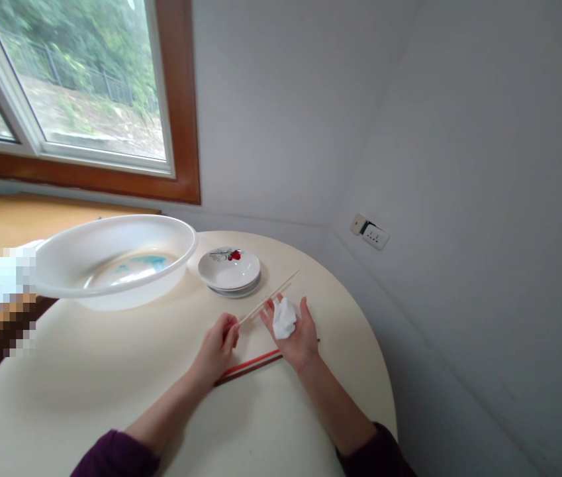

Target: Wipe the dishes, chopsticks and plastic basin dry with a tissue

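My left hand (218,348) pinches the near end of a pair of pale wooden chopsticks (273,293), which slant up and to the right above the round cream table (112,391). My right hand (294,334) lies palm up just right of it, fingers apart, with a crumpled white tissue (284,318) resting in the palm. The chopsticks' shaft passes close by the right hand's fingertips. A pair of red chopsticks (251,366) lies flat on the table under and between both wrists.
A large white plastic basin (112,262) with some water sits at the table's far left. A short stack of white dishes (230,270) with a red pattern stands beside it. The wall with a socket (371,232) is close on the right.
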Motion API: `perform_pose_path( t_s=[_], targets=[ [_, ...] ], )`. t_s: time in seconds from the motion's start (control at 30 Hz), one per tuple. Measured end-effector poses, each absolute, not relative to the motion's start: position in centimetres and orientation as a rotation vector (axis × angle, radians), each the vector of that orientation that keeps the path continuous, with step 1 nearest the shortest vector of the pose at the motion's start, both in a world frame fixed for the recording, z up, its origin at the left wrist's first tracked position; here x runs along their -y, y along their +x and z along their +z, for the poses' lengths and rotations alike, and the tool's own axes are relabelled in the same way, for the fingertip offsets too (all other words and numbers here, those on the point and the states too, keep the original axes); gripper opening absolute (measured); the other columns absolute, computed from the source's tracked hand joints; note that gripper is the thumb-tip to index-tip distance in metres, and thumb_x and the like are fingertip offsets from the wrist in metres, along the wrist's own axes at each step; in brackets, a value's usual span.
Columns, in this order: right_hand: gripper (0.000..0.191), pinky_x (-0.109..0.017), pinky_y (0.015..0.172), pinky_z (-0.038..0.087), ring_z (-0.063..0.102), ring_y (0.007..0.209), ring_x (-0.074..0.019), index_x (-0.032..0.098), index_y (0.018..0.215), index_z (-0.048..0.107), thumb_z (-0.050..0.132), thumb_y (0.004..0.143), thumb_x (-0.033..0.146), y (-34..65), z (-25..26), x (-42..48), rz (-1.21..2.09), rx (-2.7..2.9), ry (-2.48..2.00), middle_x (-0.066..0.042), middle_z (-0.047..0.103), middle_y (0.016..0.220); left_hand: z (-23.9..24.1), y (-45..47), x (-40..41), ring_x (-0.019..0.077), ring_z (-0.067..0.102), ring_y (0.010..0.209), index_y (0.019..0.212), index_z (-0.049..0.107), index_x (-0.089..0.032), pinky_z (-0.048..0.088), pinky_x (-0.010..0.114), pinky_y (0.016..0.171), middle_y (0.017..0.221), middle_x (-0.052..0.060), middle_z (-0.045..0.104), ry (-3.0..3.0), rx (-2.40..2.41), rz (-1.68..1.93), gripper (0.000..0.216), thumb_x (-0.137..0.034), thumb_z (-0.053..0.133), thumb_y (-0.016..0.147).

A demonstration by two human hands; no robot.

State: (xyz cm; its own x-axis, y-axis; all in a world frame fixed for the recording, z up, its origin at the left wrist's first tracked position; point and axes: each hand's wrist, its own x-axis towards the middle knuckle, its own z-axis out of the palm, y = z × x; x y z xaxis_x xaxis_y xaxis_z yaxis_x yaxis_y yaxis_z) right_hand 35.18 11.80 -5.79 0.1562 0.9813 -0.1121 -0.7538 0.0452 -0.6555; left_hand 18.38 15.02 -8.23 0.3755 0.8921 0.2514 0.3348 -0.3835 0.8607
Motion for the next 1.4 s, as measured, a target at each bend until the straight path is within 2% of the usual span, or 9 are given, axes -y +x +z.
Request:
perform_pose_path(
  t_s=[0.1,0.2,0.3,0.4,0.6,0.73,0.93,1.23,1.4],
  targets=[
    [0.053,-0.043,0.082,0.048,0.050,0.114,-0.0247,0.026,0.097,0.057,0.055,0.065,0.069,32.9,-5.9,-11.3,1.407,0.480,-0.653,-0.007,0.061,0.111,-7.9,19.0,-13.8,0.0108,0.042,0.049,0.074,0.039,-0.022,0.035,0.022,0.051,0.053,-0.007,0.043,1.842,-0.958,0.973,0.018,-0.034,0.035,0.085],
    [0.051,-0.036,0.080,0.048,0.053,0.107,-0.0215,0.029,0.098,0.057,0.071,0.057,0.056,30.5,-6.4,-10.8,1.413,0.570,-0.626,-0.004,0.062,0.110,-7.6,19.3,-13.2,0.0115,0.046,0.053,0.072,0.042,-0.021,0.037,0.023,0.053,0.057,-0.005,0.049,1.868,-0.905,0.921,0.019,-0.035,0.037,0.085],
    [0.037,-0.028,0.073,0.047,0.060,0.085,-0.0161,0.025,0.085,0.060,0.078,0.055,0.037,29.1,-6.8,-10.6,1.379,0.604,-0.682,-0.001,0.065,0.092,-7.5,19.2,-13.1,0.0143,0.053,0.061,0.077,0.044,-0.021,0.040,0.024,0.056,0.066,0.000,0.057,1.906,-0.886,0.860,0.017,-0.034,0.037,0.085],
    [0.029,-0.023,0.058,0.044,0.054,0.059,-0.0106,0.019,0.062,0.057,0.078,0.054,0.037,28.9,-7.0,-10.9,1.313,0.528,-0.769,0.002,0.060,0.063,-7.5,19.1,-13.1,0.0149,0.054,0.058,0.079,0.044,-0.022,0.039,0.025,0.055,0.065,0.000,0.057,2.014,-0.854,0.771,0.012,-0.030,0.037,0.084],
    [0.052,-0.020,0.043,0.031,0.032,0.041,-0.0051,0.019,0.043,0.030,0.077,0.055,0.039,29.2,-6.5,-11.7,1.274,0.423,-0.714,0.009,0.033,0.040,-6.8,19.2,-12.8,0.0132,0.054,0.059,0.081,0.043,-0.023,0.039,0.023,0.056,0.072,0.000,0.060,2.043,-0.807,0.739,0.011,-0.026,0.034,0.085],
    [0.057,-0.021,0.042,0.029,0.020,0.037,-0.0040,0.021,0.046,0.021,0.075,0.059,0.036,31.3,-5.4,-12.3,1.257,0.379,-0.658,0.013,0.019,0.038,-6.7,18.8,-13.0,0.0116,0.044,0.052,0.067,0.034,-0.023,0.034,0.023,0.053,0.057,-0.004,0.049,2.106,-0.878,0.760,0.019,-0.030,0.034,0.085],
    [0.056,-0.021,0.040,0.026,0.015,0.035,-0.0037,0.021,0.050,0.014,0.067,0.068,0.029,36.6,-4.3,-13.0,1.070,0.265,-0.667,0.013,0.015,0.036,-7.5,17.8,-13.9,0.0101,0.036,0.049,0.063,0.034,-0.022,0.030,0.022,0.050,0.051,-0.007,0.041,2.053,-0.888,0.806,0.025,-0.034,0.038,0.084],
    [0.054,-0.021,0.042,0.028,0.017,0.038,-0.0039,0.020,0.048,0.020,0.072,0.062,0.026,38.2,-5.0,-13.0,0.960,0.327,-0.676,0.013,0.018,0.039,-6.9,17.5,-14.8,0.0079,0.040,0.043,0.059,0.045,-0.018,0.031,0.021,0.045,0.045,-0.006,0.048,1.514,-0.904,1.172,0.026,-0.036,0.054,0.076],
    [0.051,-0.023,0.051,0.036,0.021,0.040,-0.0041,0.020,0.046,0.027,0.075,0.060,0.031,34.6,-5.6,-12.6,1.109,0.515,-0.706,0.013,0.023,0.039,-5.6,17.6,-14.7,0.0103,0.053,0.055,0.070,0.058,-0.014,0.042,0.024,0.058,0.054,-0.002,0.058,1.012,-0.760,1.216,0.028,-0.038,0.070,0.063]
  ],
)
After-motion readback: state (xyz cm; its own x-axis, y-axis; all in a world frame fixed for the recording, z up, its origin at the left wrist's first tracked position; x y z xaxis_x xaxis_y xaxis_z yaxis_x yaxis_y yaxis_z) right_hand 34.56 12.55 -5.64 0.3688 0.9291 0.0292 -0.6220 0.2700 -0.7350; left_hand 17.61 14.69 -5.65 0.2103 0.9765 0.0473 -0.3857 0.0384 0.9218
